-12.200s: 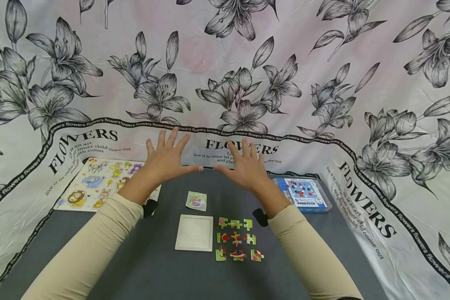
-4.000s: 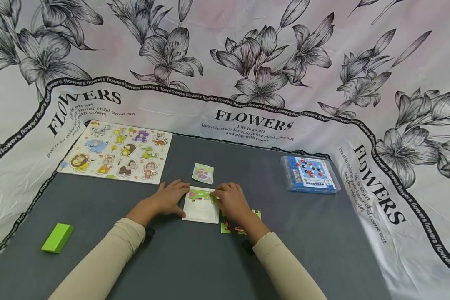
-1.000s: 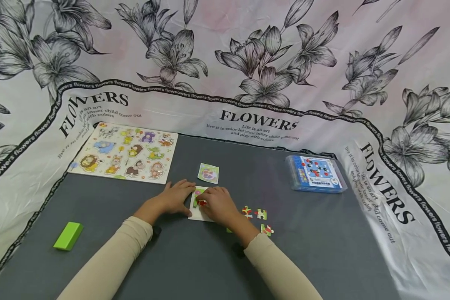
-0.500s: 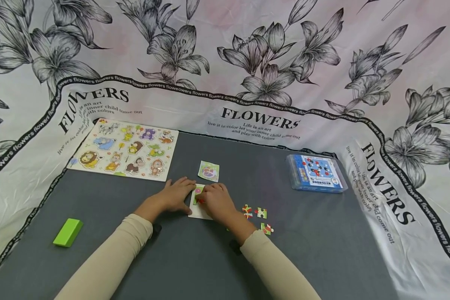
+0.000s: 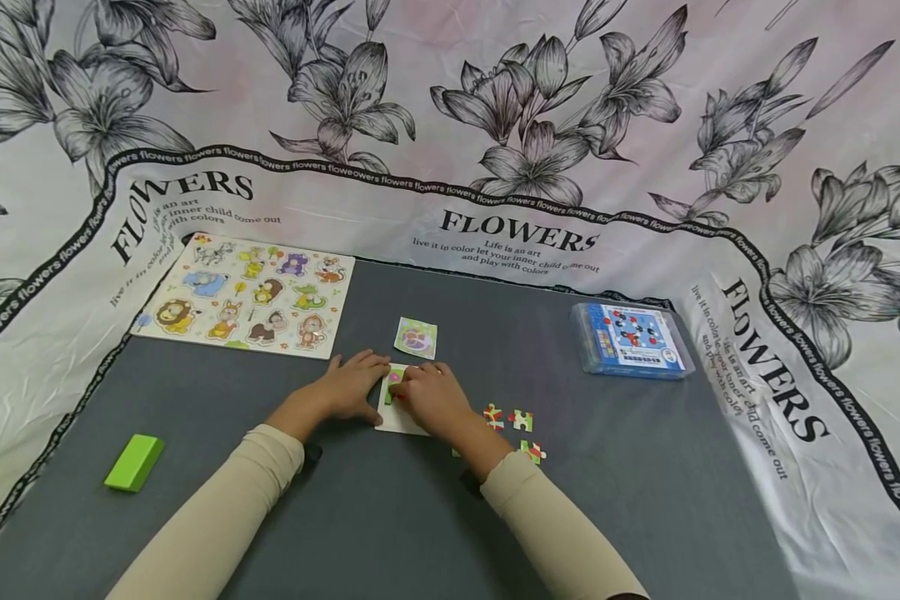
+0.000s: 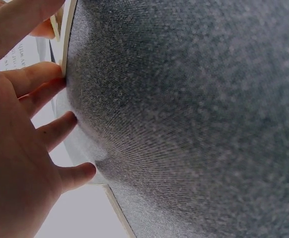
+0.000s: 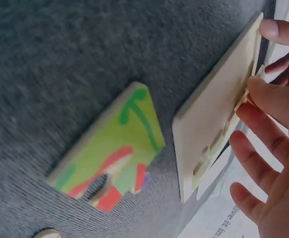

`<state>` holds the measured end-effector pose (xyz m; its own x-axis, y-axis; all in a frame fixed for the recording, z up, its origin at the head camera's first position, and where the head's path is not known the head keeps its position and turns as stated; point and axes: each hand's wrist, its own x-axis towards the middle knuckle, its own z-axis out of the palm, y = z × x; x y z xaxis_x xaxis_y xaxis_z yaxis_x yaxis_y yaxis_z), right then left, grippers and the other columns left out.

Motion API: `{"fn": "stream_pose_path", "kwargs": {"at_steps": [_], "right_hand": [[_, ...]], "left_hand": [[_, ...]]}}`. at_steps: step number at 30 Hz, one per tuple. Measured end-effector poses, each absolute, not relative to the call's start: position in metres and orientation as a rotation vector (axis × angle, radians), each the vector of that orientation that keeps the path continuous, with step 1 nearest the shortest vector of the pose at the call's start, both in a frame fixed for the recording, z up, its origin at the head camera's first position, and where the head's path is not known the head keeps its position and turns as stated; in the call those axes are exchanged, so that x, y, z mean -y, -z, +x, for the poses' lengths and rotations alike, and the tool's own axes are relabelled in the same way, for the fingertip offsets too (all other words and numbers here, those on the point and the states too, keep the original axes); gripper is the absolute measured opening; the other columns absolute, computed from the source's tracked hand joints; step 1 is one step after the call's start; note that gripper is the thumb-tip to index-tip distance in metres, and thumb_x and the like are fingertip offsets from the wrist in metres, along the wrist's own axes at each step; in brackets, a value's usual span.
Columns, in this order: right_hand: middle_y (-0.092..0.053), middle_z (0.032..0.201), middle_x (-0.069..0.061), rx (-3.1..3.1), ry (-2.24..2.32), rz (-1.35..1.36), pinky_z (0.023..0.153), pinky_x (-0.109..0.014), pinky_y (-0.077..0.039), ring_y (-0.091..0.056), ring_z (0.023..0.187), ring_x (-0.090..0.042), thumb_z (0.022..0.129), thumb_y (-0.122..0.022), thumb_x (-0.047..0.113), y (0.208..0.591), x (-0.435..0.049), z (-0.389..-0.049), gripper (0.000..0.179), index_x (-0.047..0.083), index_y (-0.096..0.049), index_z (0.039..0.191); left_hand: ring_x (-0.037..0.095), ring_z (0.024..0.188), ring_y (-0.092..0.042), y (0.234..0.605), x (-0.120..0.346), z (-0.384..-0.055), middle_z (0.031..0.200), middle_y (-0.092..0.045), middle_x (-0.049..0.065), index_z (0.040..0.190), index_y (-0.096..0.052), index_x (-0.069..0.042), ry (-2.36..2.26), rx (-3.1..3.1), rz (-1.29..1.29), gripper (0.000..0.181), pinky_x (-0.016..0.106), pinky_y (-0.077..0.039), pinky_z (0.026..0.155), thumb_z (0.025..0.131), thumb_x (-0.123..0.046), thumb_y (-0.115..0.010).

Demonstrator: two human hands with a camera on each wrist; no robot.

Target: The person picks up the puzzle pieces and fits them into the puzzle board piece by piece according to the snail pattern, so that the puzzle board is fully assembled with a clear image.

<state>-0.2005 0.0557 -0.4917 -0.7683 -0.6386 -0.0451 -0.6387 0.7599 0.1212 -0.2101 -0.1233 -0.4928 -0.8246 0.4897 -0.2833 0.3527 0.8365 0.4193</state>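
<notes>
A small pale puzzle tray point(image 5: 401, 423) lies on the table, green pieces point(image 5: 395, 377) along its far side. My left hand point(image 5: 351, 387) rests at the tray's left edge, fingers spread, thumb by the near left corner. My right hand point(image 5: 438, 402) reaches over the tray and pinches a green puzzle piece point(image 5: 388, 396) between thumb and finger, low at the left part. The right wrist view shows that thumb point(image 7: 268, 96) close against the pieces. Loose jigsaw pieces point(image 5: 521, 420) lie right of the tray; one, green and red point(image 7: 114, 148), is near in the right wrist view.
A small picture card point(image 5: 416, 337) lies beyond the tray. An animal puzzle board point(image 5: 322, 292) is at the back left, a blue plastic case point(image 5: 633, 340) at the back right. A green block point(image 5: 134, 463) sits at left. Floral cloth point(image 5: 525, 225) hangs behind.
Both hands, raised at first, came down to the tray. Several pieces went from the right into it. Over the last second, the right hand stays at the tray's left part, fingers shifting slightly.
</notes>
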Motion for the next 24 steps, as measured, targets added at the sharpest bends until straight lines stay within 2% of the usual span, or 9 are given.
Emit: {"fn": "stream_pose_path", "kwargs": {"at_steps": [8,18,24], "right_hand": [[-0.066,0.104,0.005,-2.983,-0.26,-1.135,0.098,-0.04,-0.045,-0.06,0.102,-0.019,0.098,-0.057,0.031,0.4961,-0.0554,-0.1969,0.023,0.032,-0.073,0.114],[-0.068,0.111,0.007,-3.01,-0.125,-1.012,0.098,-0.041,-0.045,-0.059,0.109,-0.02,0.097,-0.059,0.027,0.4984,-0.0576,-0.1951,0.023,0.031,-0.073,0.115],[-0.067,0.114,0.004,-2.964,-0.046,-1.021,0.1,-0.043,-0.044,-0.059,0.11,-0.021,0.097,-0.06,0.03,0.4942,-0.0622,-0.1948,0.027,0.027,-0.069,0.122]], "left_hand": [[0.037,0.147,-0.019,0.4963,0.1246,-0.2125,0.155,-0.034,0.01,0.144,-0.046,-0.007,-0.492,-2.642,0.635,0.082,0.073,-0.013,0.108,0.076,-0.036,-0.082],[0.039,0.146,-0.019,0.4881,0.12,-0.2071,0.154,-0.035,0.014,0.142,-0.046,-0.002,-0.518,-2.619,0.644,0.08,0.072,-0.013,0.109,0.076,-0.031,-0.082],[0.038,0.147,-0.018,0.4911,0.119,-0.2087,0.155,-0.034,0.013,0.143,-0.046,-0.003,-0.496,-2.632,0.628,0.081,0.073,-0.012,0.109,0.077,-0.032,-0.082]]}}
